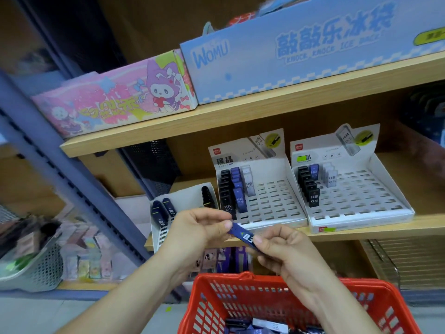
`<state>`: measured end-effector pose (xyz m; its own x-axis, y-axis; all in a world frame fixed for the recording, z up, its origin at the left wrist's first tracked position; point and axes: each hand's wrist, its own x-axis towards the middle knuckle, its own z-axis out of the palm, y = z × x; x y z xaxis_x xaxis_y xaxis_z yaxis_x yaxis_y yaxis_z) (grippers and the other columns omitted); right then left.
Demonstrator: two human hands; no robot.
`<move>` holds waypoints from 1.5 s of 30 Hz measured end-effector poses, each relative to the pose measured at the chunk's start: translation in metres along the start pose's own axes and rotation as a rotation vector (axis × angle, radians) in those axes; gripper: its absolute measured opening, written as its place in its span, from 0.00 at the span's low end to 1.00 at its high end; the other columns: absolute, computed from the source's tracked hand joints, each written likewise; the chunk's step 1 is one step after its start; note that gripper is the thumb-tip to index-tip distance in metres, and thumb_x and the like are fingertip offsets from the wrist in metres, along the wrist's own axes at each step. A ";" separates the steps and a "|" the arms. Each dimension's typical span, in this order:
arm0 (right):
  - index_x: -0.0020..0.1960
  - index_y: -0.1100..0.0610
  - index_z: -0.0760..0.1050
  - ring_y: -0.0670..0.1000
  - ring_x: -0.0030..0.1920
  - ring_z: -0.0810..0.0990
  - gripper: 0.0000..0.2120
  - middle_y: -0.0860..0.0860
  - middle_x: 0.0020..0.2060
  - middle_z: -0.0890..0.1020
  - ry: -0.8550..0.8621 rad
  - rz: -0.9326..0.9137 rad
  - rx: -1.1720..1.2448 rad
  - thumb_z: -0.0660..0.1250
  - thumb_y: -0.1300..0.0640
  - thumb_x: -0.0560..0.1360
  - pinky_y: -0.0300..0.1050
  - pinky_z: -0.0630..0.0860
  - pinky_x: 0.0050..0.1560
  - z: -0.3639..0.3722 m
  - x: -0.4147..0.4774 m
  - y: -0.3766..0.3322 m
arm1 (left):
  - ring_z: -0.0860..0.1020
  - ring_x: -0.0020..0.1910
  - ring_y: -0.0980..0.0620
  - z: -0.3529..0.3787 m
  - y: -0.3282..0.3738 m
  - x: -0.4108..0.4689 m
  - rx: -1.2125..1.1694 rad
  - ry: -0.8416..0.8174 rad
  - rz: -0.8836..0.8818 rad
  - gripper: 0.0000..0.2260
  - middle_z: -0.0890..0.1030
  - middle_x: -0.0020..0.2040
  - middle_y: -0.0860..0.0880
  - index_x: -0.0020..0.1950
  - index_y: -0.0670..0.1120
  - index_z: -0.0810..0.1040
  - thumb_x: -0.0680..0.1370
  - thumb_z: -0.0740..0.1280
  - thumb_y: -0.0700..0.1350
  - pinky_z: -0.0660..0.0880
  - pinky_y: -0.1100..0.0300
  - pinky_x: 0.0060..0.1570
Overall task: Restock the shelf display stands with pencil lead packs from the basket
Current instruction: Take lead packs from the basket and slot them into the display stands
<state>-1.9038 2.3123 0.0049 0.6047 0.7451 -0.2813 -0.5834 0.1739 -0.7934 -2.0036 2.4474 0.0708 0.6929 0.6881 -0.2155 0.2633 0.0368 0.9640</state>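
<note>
Basket (224,278) near end beyond frame edge

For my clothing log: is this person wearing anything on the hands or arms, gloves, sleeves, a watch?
Nothing shows. The left hand and right hand are ungloved, with no rings visible, and both forearms are bare down to the frame edge: no sleeves, watch or bracelet.

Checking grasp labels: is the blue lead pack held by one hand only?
No, the left hand pinches the upper end of the blue lead pack and the right hand pinches its lower end.
</note>
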 end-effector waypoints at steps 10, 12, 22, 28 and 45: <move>0.46 0.54 0.78 0.48 0.41 0.82 0.05 0.55 0.42 0.84 -0.034 -0.160 -0.526 0.69 0.64 0.76 0.35 0.77 0.42 0.063 0.019 0.034 | 0.83 0.33 0.52 -0.086 0.001 0.015 0.175 0.139 0.028 0.04 0.84 0.37 0.40 0.44 0.39 0.83 0.74 0.69 0.32 0.80 0.64 0.37; 0.49 0.49 0.78 0.42 0.46 0.79 0.07 0.44 0.46 0.82 -0.019 -0.295 -0.819 0.68 0.61 0.77 0.26 0.72 0.44 0.071 0.026 0.035 | 0.83 0.36 0.52 -0.109 0.001 0.030 0.352 0.264 0.117 0.05 0.85 0.37 0.44 0.43 0.43 0.84 0.74 0.71 0.35 0.81 0.59 0.43; 0.76 0.49 0.61 0.49 0.76 0.55 0.25 0.48 0.76 0.61 -0.230 -0.551 -1.769 0.58 0.60 0.80 0.46 0.59 0.75 0.081 0.062 0.051 | 0.81 0.49 0.55 -0.142 -0.004 0.079 0.838 0.434 0.413 0.08 0.84 0.50 0.50 0.54 0.46 0.84 0.77 0.69 0.43 0.74 0.66 0.53; 0.77 0.50 0.60 0.51 0.78 0.54 0.27 0.49 0.78 0.59 -0.222 -0.586 -1.905 0.58 0.62 0.79 0.45 0.54 0.77 0.075 0.069 0.059 | 0.80 0.53 0.54 -0.144 -0.019 0.092 0.896 0.340 0.404 0.09 0.84 0.53 0.48 0.56 0.45 0.83 0.77 0.69 0.40 0.73 0.66 0.55; 0.50 0.52 0.85 0.52 0.49 0.85 0.29 0.51 0.48 0.86 -0.155 -0.684 -1.961 0.82 0.61 0.48 0.47 0.81 0.49 0.066 0.074 0.064 | 0.77 0.47 0.45 -0.148 -0.038 0.120 0.972 0.254 0.585 0.07 0.83 0.43 0.46 0.43 0.42 0.86 0.71 0.73 0.32 0.64 0.71 0.48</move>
<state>-1.9325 2.4213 -0.0311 0.3237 0.9259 0.1946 0.9426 -0.2976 -0.1517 -2.0302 2.6362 0.0312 0.7533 0.5456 0.3671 0.4277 -0.8305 0.3568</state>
